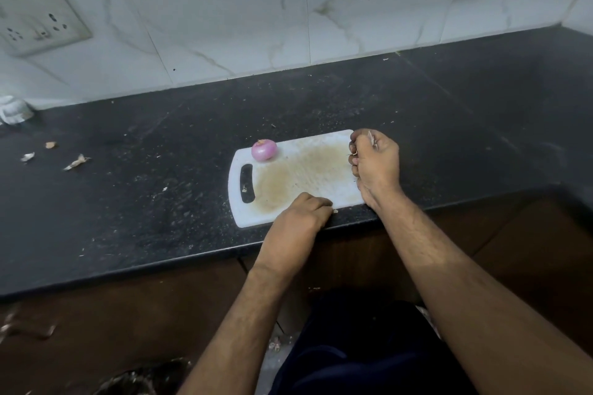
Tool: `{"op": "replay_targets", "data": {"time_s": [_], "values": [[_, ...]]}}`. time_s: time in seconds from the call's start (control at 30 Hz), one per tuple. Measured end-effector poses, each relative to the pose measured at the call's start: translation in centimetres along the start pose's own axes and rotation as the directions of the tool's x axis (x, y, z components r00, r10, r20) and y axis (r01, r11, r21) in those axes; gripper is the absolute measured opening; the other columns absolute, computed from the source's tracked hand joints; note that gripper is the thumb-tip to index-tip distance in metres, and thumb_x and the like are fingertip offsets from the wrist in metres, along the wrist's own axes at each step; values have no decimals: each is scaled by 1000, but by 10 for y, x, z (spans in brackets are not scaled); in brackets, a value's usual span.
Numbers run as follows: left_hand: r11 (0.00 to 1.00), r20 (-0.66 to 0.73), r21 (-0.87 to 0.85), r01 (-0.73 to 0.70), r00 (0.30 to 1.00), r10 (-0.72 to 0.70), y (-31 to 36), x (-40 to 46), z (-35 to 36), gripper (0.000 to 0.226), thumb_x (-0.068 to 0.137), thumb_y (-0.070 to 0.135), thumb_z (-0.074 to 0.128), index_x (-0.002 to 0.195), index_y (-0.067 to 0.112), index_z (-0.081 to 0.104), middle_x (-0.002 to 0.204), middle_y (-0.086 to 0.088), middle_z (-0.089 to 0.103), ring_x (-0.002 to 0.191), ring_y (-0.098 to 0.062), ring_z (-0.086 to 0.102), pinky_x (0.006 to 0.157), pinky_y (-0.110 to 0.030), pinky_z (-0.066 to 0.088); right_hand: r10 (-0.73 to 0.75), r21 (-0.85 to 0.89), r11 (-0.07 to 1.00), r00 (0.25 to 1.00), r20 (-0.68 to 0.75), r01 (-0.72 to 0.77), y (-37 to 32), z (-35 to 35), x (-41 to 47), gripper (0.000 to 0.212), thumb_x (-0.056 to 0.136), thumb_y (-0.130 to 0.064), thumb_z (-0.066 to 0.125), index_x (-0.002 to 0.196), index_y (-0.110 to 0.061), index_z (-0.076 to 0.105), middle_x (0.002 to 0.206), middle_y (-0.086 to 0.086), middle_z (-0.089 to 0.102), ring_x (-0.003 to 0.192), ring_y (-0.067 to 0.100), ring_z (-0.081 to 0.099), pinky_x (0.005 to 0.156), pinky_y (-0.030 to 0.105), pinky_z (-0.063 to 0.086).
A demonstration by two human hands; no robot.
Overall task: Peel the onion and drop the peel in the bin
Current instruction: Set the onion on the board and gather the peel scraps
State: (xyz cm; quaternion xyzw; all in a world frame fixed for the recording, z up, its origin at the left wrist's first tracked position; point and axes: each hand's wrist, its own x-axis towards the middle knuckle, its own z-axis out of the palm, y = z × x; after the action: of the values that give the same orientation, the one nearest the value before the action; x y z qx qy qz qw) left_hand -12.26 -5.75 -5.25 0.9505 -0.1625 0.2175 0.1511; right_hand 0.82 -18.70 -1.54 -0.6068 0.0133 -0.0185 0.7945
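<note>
A peeled pink onion (263, 150) sits on the far left part of a stained white cutting board (295, 176). My right hand (375, 163) hovers over the board's right end, fingers curled round bits of onion peel (371, 138) that stick out of the fist. My left hand (305, 213) rests on the board's near edge with its fingers curled under; whether it holds anything is hidden. A dark bin (144, 378) shows at the bottom left, on the floor.
The black counter (160, 202) carries loose peel scraps (77, 162) at the left and a crumpled white thing (14, 109) by the wall. A socket plate (35, 16) is on the tiled wall. Brown cabinet fronts run below the counter edge.
</note>
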Motion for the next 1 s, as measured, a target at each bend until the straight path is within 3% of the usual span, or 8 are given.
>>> {"op": "replay_targets", "data": {"time_s": [0.13, 0.2, 0.3, 0.4, 0.57, 0.7, 0.77, 1.0], "values": [[1000, -115, 7, 9, 993, -8, 2, -2, 4, 32, 80, -4, 79, 111, 6, 77, 109, -6, 77, 100, -23, 69, 79, -35, 62, -1, 3, 1000, 1000, 4, 1, -5, -1, -6, 28, 97, -7, 48, 79, -16, 66, 68, 0, 55, 50, 8, 40, 40, 22, 26], [947, -243, -270, 175, 939, -243, 12, -7, 5, 23, 87, -4, 75, 105, 10, 79, 103, 0, 78, 98, -15, 71, 85, -29, 59, 52, 106, 993, 999, -8, -51, -9, -2, -13, 28, 99, -7, 46, 80, -17, 65, 67, -3, 55, 49, 7, 39, 41, 22, 24], [332, -74, -899, 284, 649, -757, 38, -6, 2, 17, 89, -9, 72, 98, 5, 79, 95, -2, 81, 91, -10, 74, 85, -21, 57, 198, 334, 922, 980, 21, -194, -13, 3, -37, 26, 100, -7, 43, 82, -17, 59, 67, -3, 52, 47, 5, 36, 40, 19, 20], [-217, 162, -975, -55, 495, -853, 59, 0, -8, 19, 90, -15, 66, 100, 1, 71, 96, -12, 76, 93, -16, 72, 90, -24, 59, 340, 499, 792, 933, 116, -351, -10, 6, -72, 26, 100, -9, 39, 83, -19, 55, 65, -4, 49, 43, 3, 34, 34, 16, 21], [-580, 415, -751, -315, 457, -786, 81, -7, -26, 22, 96, -9, 51, 100, 4, 68, 88, -10, 69, 81, -21, 66, 88, -34, 55, 433, 631, 627, 878, 204, -456, 0, 10, -133, 21, 99, -9, 44, 86, -17, 57, 66, -2, 50, 43, 6, 37, 36, 17, 30], [-592, 411, -713, -376, 460, -787, 98, -26, -43, 20, 93, 9, 51, 98, 3, 70, 87, -11, 67, 83, -25, 65, 98, -41, 51, 415, 726, 498, 865, 281, -475, 12, 10, -161, 13, 89, -9, 54, 83, -17, 61, 75, 5, 59, 63, 19, 58, 78, 32, 60], [-542, 376, -748, -384, 428, -822, 106, -40, -49, 24, 96, 12, 48, 97, 3, 71, 89, -12, 71, 83, -22, 70, 93, -35, 59, 406, 738, 460, 856, 320, -494, 21, 11, -174, 16, 71, -10, 64, 85, -18, 64, 90, 10, 62, 86, 27, 62, 108, 45, 47], [-409, 333, -822, -396, 248, -910, 100, -92, -61, 38, 106, 24, 41, 97, 3, 71, 94, -11, 74, 87, -23, 73, 88, -32, 60, 388, 578, 490, 757, 526, -653, 44, 33, -230, 21, 75, -2, 53, 83, -16, 66, 91, 16, 70, 91, 34, 71, 90, 52, 56]]}}
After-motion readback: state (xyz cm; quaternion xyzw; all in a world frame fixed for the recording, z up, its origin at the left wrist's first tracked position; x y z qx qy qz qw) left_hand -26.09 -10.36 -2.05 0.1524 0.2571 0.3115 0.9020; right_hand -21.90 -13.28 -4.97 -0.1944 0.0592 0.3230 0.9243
